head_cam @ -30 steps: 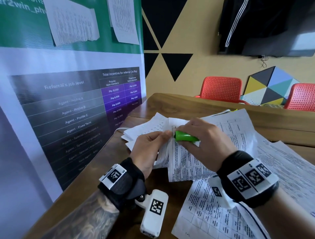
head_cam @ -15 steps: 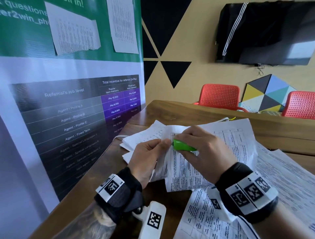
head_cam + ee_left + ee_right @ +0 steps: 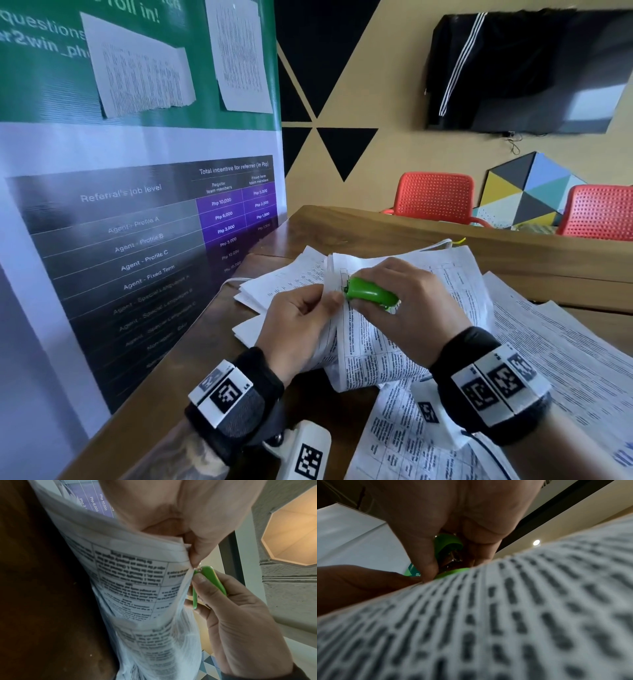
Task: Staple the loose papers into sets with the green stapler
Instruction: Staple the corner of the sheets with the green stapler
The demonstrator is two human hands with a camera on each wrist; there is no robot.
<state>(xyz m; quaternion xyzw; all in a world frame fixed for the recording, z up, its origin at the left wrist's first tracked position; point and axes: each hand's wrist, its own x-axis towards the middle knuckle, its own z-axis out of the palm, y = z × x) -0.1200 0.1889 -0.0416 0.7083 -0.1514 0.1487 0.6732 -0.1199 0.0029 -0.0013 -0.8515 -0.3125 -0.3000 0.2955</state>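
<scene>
While half a second ago the green stapler [image 3: 370, 293] lay level across the set's corner, we now see it tipped, its nose at the paper's edge and its tail slanting down to the right, and more of its glossy shell shows past our knuckles. Our right hand [image 3: 407, 305] has its fingers curled round it as before, thumb under and fingers over. Our left hand [image 3: 301, 325] still pinches the set of papers [image 3: 370, 356] near its top corner, just beside the stapler's nose, with the sheets bowed and lifted off the wooden table [image 3: 376, 226]. From the left wrist we see the stapler's two green arms slightly parted at the paper's edge, a bit of metal at the tip; whether the edge sits between them we cannot tell. It is small, bright green and rounded. More loose printed sheets [image 3: 555, 349] lie spread on the table around and below the held set.
</scene>
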